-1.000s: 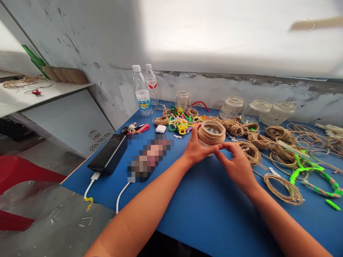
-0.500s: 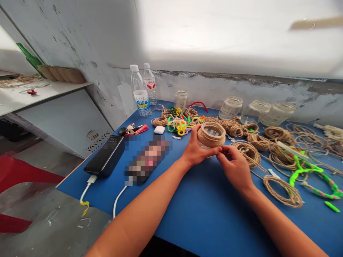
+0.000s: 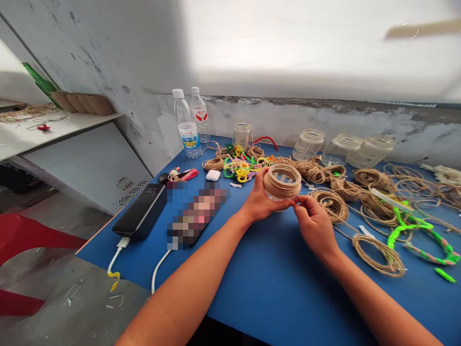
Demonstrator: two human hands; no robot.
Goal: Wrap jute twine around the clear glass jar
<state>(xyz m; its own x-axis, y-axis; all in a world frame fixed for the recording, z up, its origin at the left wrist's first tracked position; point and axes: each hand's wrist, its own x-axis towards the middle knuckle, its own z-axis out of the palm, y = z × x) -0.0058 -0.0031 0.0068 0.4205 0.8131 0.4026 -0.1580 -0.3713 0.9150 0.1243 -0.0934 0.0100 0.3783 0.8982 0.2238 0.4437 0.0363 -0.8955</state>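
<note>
A glass jar wrapped in brown twine (image 3: 282,181) stands on the blue table (image 3: 273,283). My left hand (image 3: 260,198) is curled round the jar's left side and grips it. My right hand (image 3: 314,224) is at the jar's lower right, with thumb and fingertips pinched together at the jar's wall, apparently on the twine there. A strand of twine runs from that spot toward the coils on the right.
Several twine coils (image 3: 376,250) and green pipe cleaners (image 3: 410,226) lie to the right. Empty jars (image 3: 308,144) stand along the wall. Coloured pipe cleaners (image 3: 242,166), two water bottles (image 3: 187,126), a power bank (image 3: 141,211), an earbud case (image 3: 213,175) and keys sit to the left.
My right hand's fingers have drawn in from a flatter spread to a pinch at the jar's lower right. The jar and my left hand have barely shifted.
</note>
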